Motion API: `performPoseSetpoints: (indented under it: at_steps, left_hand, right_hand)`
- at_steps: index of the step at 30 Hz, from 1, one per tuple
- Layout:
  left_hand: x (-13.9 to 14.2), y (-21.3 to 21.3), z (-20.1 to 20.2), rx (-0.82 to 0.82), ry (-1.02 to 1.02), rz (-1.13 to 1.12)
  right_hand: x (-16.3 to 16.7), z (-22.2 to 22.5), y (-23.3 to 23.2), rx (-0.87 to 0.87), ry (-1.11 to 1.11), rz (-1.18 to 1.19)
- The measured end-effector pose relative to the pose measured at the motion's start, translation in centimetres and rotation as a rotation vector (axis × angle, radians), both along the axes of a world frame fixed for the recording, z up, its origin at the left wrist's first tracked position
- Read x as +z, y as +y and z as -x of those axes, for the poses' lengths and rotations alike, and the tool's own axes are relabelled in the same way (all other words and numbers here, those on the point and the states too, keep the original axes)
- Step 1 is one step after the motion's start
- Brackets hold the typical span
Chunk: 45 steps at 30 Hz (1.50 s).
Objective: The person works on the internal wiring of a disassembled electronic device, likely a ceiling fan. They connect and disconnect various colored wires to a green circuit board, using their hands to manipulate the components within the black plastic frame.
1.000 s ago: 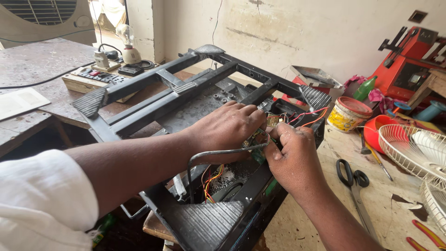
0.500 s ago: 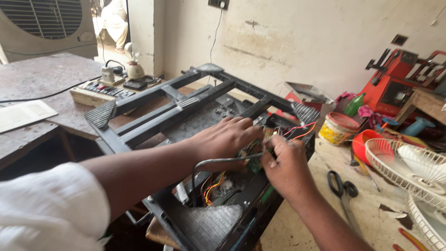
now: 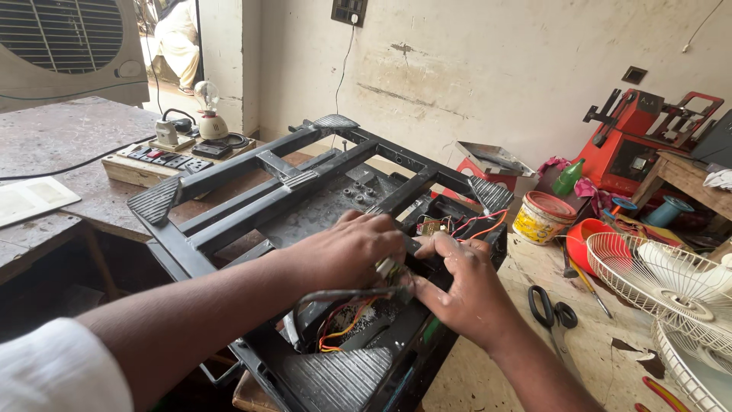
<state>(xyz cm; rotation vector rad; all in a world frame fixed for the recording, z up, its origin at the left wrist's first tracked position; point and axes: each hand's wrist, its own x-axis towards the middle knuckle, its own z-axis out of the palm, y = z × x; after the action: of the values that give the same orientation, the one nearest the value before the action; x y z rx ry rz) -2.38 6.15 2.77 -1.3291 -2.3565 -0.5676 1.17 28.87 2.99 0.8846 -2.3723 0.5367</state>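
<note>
Head view showed us both hands deep in the black frame (image 3: 305,198) lying on the worktop (image 3: 549,336). Our left hand (image 3: 347,252) pressed down over the wires (image 3: 343,324), fingers curled, and we could not tell its grip; our right hand (image 3: 465,286) pinched a small connector (image 3: 387,268), scissors (image 3: 553,313) lying just beside it.

A black plastic frame (image 3: 305,198) with ribbed foot pads is laid tilted on the workbench, its underside opened up. Red, orange and yellow wires (image 3: 347,324) plus a grey cable (image 3: 335,296) are exposed inside.
</note>
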Motion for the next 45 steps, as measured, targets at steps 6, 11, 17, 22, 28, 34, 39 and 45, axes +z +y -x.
performPoseSetpoints:
  at_steps: [6,11,17,22,28,34,39,45]
  left_hand:
    - [0.0,-1.1,-1.0,0.053,0.045,0.009]
    - [-0.1,-0.9,-0.5,0.02,0.066,0.061]
    - [-0.5,-0.6,-0.2,-0.032,0.261,0.237]
    - [-0.4,-0.4,-0.5,0.021,0.233,0.415]
    - [0.4,-0.9,-0.3,-0.018,0.128,0.384]
    - [0.4,-2.8,-0.6,-0.092,-0.047,0.296]
    - [0.2,-3.3,-0.7,-0.029,-0.027,0.393]
    - [0.6,-3.5,-0.4,-0.029,-0.032,0.484]
  right_hand:
    - [0.0,-0.9,1.0,0.046,-0.258,0.039]
    - [-0.2,-2.8,2.2,0.055,-0.034,0.176]
    - [-3.1,-4.8,4.4,-0.047,0.098,0.394]
    - [-7.8,-4.5,7.0,-0.087,0.104,0.398]
    - [-13.3,-3.3,9.3,-0.141,0.028,0.373]
    - [-11.2,-0.4,9.9,-0.112,-0.049,0.347]
    - [-3.3,-0.8,6.2,0.113,-0.097,0.443]
    - [3.7,5.8,0.7,-0.158,-0.468,0.054]
